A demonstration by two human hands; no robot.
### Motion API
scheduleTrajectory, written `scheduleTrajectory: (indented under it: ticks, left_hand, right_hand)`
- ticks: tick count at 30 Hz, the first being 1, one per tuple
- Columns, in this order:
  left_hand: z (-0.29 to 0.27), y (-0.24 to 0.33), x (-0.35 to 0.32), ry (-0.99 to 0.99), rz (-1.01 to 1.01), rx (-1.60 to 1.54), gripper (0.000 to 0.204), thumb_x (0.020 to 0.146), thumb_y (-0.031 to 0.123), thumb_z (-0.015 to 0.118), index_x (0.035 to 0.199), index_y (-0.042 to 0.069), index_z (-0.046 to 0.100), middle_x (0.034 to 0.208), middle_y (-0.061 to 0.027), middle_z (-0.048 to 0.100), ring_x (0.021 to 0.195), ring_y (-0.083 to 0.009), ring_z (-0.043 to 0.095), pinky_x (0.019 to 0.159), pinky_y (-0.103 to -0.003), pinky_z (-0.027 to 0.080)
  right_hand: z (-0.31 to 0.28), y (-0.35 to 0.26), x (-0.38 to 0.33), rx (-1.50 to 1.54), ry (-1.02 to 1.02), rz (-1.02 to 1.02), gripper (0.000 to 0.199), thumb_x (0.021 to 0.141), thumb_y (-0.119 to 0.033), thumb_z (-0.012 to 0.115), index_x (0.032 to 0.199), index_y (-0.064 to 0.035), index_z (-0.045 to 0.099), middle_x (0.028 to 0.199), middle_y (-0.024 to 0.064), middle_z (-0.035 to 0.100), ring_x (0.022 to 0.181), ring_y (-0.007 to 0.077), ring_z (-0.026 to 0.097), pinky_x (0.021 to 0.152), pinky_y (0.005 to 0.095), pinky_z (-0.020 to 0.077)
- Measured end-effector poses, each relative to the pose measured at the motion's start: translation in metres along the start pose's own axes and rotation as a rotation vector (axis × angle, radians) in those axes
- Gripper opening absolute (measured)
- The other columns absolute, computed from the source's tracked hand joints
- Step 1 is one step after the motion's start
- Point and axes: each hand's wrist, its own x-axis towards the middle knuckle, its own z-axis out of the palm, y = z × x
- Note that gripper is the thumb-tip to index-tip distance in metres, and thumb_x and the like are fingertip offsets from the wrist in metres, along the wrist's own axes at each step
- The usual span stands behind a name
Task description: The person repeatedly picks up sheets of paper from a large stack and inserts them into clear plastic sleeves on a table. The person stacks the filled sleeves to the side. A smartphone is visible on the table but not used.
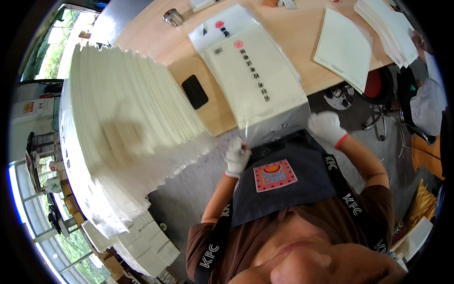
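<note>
A stack of cream paper with black characters and a red round mark lies in a clear plastic bag (265, 80) at the table's near edge. The bag's open-looking end hangs over the edge towards me, stretched between my hands. My left hand (237, 156), in a white glove, pinches the bag's near left corner. At its near right corner my right hand (326, 128), also white-gloved, is closed on the film; its fingertips are partly hidden. Another printed bag (224, 26) shows beneath the far end of this one.
On my left rises a tall stack of cream paper (127, 109) with plastic film around it. A black phone (195, 92) lies beside the bag. Farther off are a metal cup (173, 17) and loose sheets (344, 49). A stool (378, 87) stands by the table's right side, near another person.
</note>
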Motion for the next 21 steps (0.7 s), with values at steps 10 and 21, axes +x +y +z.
scheduleTrajectory:
  ticks: [10,21]
  left_hand:
    - [0.011,-0.032,0.019,-0.185,-0.500,-0.456,0.029,0.093,0.029,0.054,0.099,0.001,0.062,0.086,-0.0048,0.061,0.083,-0.0112,0.056,0.074,-0.025,0.046]
    - [-0.260,0.193,0.030,0.499,0.475,0.376,0.017,0.088,0.019,0.055,0.089,0.002,0.056,0.084,-0.0087,0.059,0.072,-0.0184,0.056,0.063,-0.032,0.046]
  right_hand:
    - [0.063,0.016,0.052,1.464,-0.173,0.396,0.034,0.096,-0.033,0.044,0.111,-0.0038,0.054,0.092,0.0083,0.064,0.074,0.0241,0.063,0.070,0.0369,0.0501]
    - [-0.053,-0.061,0.132,1.859,-0.210,-0.360,0.051,0.093,-0.037,0.053,0.128,0.0000,0.047,0.112,0.0028,0.055,0.099,0.0091,0.049,0.083,0.0263,0.0414]
